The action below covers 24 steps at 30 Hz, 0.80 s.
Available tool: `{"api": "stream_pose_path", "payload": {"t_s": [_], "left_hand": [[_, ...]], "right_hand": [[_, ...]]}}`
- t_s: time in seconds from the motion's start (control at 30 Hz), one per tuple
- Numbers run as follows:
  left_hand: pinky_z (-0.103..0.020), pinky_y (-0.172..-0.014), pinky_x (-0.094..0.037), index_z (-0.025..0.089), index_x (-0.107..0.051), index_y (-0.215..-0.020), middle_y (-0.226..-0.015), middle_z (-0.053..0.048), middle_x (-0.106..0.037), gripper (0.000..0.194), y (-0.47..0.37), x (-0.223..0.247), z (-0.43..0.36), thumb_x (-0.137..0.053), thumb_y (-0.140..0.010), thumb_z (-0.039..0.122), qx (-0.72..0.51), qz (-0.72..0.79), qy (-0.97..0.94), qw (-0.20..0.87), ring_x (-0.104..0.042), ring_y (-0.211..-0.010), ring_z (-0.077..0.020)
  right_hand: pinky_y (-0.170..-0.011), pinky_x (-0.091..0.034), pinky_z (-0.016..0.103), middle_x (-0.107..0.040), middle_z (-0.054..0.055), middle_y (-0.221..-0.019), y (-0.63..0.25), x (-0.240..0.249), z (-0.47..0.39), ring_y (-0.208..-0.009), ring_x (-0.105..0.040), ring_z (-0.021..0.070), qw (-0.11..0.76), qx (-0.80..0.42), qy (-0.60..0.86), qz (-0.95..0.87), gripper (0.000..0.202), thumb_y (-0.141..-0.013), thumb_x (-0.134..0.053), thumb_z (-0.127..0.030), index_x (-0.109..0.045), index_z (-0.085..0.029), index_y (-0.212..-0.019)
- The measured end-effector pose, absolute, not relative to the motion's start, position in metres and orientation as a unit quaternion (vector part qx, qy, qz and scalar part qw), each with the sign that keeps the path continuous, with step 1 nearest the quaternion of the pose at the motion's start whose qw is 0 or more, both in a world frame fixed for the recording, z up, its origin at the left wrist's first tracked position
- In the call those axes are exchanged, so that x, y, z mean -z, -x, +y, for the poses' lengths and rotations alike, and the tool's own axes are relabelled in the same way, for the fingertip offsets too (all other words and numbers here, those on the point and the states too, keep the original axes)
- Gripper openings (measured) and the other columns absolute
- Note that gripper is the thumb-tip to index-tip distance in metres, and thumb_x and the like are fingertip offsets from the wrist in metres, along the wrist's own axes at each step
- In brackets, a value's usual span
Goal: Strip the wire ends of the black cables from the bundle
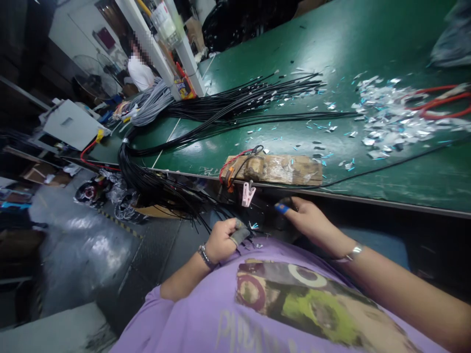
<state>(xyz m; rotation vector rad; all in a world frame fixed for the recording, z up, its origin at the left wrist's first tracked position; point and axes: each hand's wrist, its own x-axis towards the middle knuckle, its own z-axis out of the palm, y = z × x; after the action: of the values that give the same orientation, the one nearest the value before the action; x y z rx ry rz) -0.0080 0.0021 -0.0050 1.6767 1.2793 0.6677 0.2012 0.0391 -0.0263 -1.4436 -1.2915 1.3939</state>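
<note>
Head view: nearest the camera is a purple printed shirt (191,318). The left hand (222,240) is closed, apparently on the ends of black cables (138,174), which drape over the edge of the green table (331,41); white and blue wires (253,226) show beside its thumb. The right hand (302,214) is curled, thumb near forefinger; whether it grips anything cannot be told.

Risks, as judged: the overhanging cables could slide off or tangle, their own weight and crossing strands being the cause. Foil scraps (390,115) could spread if cables are dragged through them. Fine wires could bend or snap under a hard pull.

Count: two hands, one wristwatch (206,257), one metal bracelet (352,253), one wooden block (303,170) at the table edge, one pink clothespin (248,194) just beside it. Cables and scraps overlap too densely to count.
</note>
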Motion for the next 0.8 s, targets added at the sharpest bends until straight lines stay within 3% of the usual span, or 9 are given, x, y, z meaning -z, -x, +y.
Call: {"api": "stream_pose_path", "payload": {"t_s": [0.13, 0.27, 0.43, 0.67, 0.8], "left_hand": [[-0.017, -0.043, -0.034, 0.015, -0.051, -0.063, -0.044, 0.005, -0.048, 0.042, 0.008, 0.002, 0.000, -0.057, -0.077, 0.054, -0.273, 0.526, -0.636, 0.494, -0.040, -0.039, -0.0051], [-0.016, -0.043, -0.036, 0.015, -0.051, -0.065, -0.045, 0.003, -0.053, 0.039, 0.006, 0.002, -0.002, -0.057, -0.078, 0.052, -0.278, 0.529, -0.645, 0.476, -0.045, -0.040, -0.0060], [-0.017, -0.045, -0.037, 0.015, -0.053, -0.067, -0.048, 0.002, -0.056, 0.032, 0.006, 0.006, -0.004, -0.056, -0.081, 0.044, -0.284, 0.526, -0.667, 0.445, -0.049, -0.043, -0.0067], [-0.017, -0.045, -0.036, 0.015, -0.054, -0.067, -0.049, 0.003, -0.054, 0.027, 0.005, 0.008, -0.005, -0.057, -0.081, 0.038, -0.286, 0.513, -0.674, 0.449, -0.046, -0.044, -0.0063], [-0.017, -0.046, -0.035, 0.015, -0.054, -0.064, -0.050, 0.003, -0.053, 0.025, 0.002, 0.004, -0.004, -0.060, -0.078, 0.034, -0.291, 0.500, -0.691, 0.434, -0.044, -0.045, -0.0056]], "right_hand": [[-0.050, -0.042, 0.027, -0.054, -0.001, -0.055, -0.203, 0.027, 0.031, -0.052, -0.049, 0.0145, 0.338, -0.583, 0.509, -0.535, 0.044, -0.063, -0.065, -0.062, -0.054, -0.020, -0.058], [-0.066, -0.048, 0.030, -0.066, 0.004, -0.081, -0.197, 0.020, 0.025, -0.072, -0.058, 0.0187, 0.370, -0.625, 0.468, -0.503, 0.043, -0.059, -0.071, -0.056, -0.063, -0.019, -0.080], [-0.058, -0.044, 0.027, -0.058, -0.001, -0.066, -0.190, 0.014, 0.021, -0.060, -0.050, 0.0130, 0.341, -0.704, 0.432, -0.448, 0.044, -0.060, -0.071, -0.058, -0.063, -0.017, -0.075], [-0.044, -0.030, 0.023, -0.043, -0.009, -0.049, -0.183, 0.008, 0.018, -0.045, -0.032, 0.0063, 0.313, -0.752, 0.428, -0.392, 0.046, -0.048, -0.080, -0.053, -0.054, -0.018, -0.063], [-0.053, -0.041, 0.026, -0.054, -0.004, -0.058, -0.178, 0.009, 0.017, -0.053, -0.046, 0.0108, 0.303, -0.724, 0.428, -0.447, 0.046, -0.051, -0.077, -0.053, -0.054, -0.018, -0.068]]}}
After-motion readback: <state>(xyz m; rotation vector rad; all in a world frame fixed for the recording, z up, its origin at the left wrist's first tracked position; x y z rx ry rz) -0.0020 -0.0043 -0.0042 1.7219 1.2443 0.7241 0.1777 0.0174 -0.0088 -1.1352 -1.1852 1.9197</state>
